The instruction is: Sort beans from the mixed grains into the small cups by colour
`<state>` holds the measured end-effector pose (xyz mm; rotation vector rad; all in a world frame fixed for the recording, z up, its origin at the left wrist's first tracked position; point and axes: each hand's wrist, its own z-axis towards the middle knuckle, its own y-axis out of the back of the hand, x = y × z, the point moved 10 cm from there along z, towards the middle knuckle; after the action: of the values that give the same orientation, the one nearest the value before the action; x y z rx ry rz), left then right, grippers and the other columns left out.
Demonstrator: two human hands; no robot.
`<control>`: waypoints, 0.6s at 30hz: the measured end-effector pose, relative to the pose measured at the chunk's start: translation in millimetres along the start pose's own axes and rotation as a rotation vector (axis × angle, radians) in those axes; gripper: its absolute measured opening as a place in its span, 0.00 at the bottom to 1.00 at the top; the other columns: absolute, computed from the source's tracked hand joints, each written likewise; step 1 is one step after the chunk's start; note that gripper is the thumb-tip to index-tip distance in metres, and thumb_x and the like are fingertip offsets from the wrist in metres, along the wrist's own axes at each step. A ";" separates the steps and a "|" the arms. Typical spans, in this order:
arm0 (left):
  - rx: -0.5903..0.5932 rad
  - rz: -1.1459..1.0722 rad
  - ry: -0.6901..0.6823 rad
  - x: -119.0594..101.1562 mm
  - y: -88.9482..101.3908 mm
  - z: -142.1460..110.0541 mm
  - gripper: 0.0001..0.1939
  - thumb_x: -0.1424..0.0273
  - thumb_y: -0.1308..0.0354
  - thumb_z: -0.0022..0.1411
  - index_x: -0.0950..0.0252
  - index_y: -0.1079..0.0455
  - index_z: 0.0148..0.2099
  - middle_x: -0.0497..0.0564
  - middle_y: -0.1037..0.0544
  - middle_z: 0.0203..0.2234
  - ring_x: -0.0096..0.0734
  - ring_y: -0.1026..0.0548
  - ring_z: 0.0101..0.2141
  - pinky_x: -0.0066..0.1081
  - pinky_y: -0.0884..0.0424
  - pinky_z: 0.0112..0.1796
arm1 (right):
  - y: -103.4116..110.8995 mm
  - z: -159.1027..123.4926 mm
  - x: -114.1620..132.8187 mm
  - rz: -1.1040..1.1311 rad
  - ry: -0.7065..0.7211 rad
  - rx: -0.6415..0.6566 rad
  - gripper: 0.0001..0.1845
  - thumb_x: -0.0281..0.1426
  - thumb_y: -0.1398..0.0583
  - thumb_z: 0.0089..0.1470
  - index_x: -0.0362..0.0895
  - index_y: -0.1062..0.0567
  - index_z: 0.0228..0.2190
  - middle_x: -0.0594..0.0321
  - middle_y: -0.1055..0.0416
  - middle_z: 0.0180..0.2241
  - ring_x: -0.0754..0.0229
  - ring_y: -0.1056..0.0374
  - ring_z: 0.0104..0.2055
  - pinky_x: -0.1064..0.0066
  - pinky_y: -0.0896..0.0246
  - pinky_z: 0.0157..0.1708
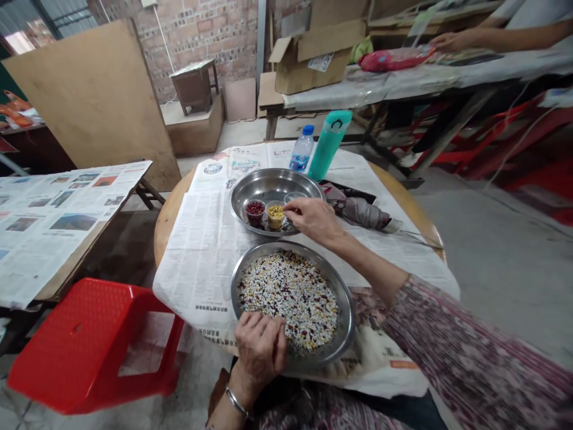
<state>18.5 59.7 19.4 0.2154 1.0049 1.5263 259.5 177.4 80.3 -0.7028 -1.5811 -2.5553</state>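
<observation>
A metal bowl [348,310] near me holds mixed white, yellow and dark red grains and beans [286,292]. My left hand [259,343] is at its near left rim, fingers curled closed; what they hold, if anything, is hidden. Behind it stands a second metal bowl [264,181] with a clear cup of dark red beans [255,212] and a clear cup of yellow kernels [274,215]. Over this bowl's right side reaches my right hand [313,218], fingertips pinched beside the yellow cup. Anything between them is too small to make out. Another clear cup [296,196] is partly hidden behind that hand.
Newspaper [197,239] covers the round table. A water bottle [302,149], a teal flask [330,146] and a folded umbrella [360,208] stand or lie beyond the bowls. A red stool [89,340] is at left. Another person's hand [452,43] is over the back table.
</observation>
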 end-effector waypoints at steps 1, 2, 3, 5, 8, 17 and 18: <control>-0.002 -0.002 0.004 0.2 0.3 -0.2 0.07 0.78 0.50 0.66 0.66 0.31 0.42 0.49 0.24 0.26 0.31 0.30 0.27 0.34 0.40 0.32 | -6.8 11.4 -1.3 -0.038 -0.020 0.053 0.12 0.31 0.43 0.57 0.47 0.18 0.37 0.58 0.20 0.38 0.53 0.26 0.40 0.63 0.35 0.36; -0.004 -0.005 0.009 0.6 0.6 -0.3 0.07 0.78 0.50 0.66 0.66 0.31 0.42 0.49 0.25 0.25 0.31 0.30 0.27 0.33 0.41 0.32 | -14.5 20.6 -2.1 -0.081 -0.036 0.112 0.13 0.31 0.42 0.56 0.48 0.18 0.37 0.57 0.20 0.38 0.52 0.26 0.41 0.63 0.35 0.36; -0.005 -0.006 0.016 0.9 0.9 -0.4 0.07 0.78 0.50 0.66 0.66 0.31 0.42 0.49 0.25 0.25 0.31 0.30 0.27 0.33 0.41 0.32 | -22.4 27.4 -2.4 -0.130 -0.047 0.170 0.13 0.31 0.42 0.55 0.48 0.17 0.38 0.56 0.20 0.39 0.52 0.26 0.42 0.63 0.35 0.37; -0.006 -0.009 0.024 1.2 0.8 -0.3 0.07 0.78 0.50 0.66 0.66 0.31 0.42 0.49 0.25 0.25 0.30 0.30 0.27 0.33 0.41 0.32 | -35.1 35.4 -1.9 -0.222 -0.054 0.251 0.14 0.30 0.41 0.54 0.49 0.17 0.40 0.55 0.20 0.40 0.51 0.27 0.43 0.63 0.36 0.38; -0.008 -0.002 0.021 0.7 0.7 0.0 0.08 0.77 0.51 0.66 0.66 0.32 0.41 0.49 0.25 0.25 0.30 0.30 0.26 0.33 0.41 0.32 | -46.0 39.2 0.2 -0.289 -0.048 0.290 0.15 0.28 0.40 0.52 0.49 0.17 0.40 0.53 0.20 0.40 0.50 0.27 0.43 0.63 0.38 0.38; -0.006 0.000 0.022 2.3 -0.2 0.4 0.07 0.76 0.51 0.66 0.66 0.31 0.40 0.49 0.25 0.25 0.30 0.31 0.26 0.33 0.41 0.32 | -30.4 32.5 0.7 -0.145 -0.080 0.147 0.13 0.31 0.44 0.56 0.46 0.19 0.38 0.55 0.21 0.38 0.54 0.29 0.40 0.65 0.41 0.35; -0.003 0.007 0.021 2.3 -0.5 0.5 0.08 0.76 0.51 0.67 0.66 0.31 0.40 0.49 0.25 0.25 0.31 0.30 0.26 0.33 0.41 0.32 | -23.5 27.1 1.5 -0.074 -0.078 0.103 0.12 0.31 0.43 0.56 0.45 0.20 0.37 0.56 0.21 0.37 0.55 0.29 0.38 0.66 0.41 0.35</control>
<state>18.6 61.9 18.5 0.2013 1.0193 1.5391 261.0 212.2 71.4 -0.7560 -1.7806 -2.5036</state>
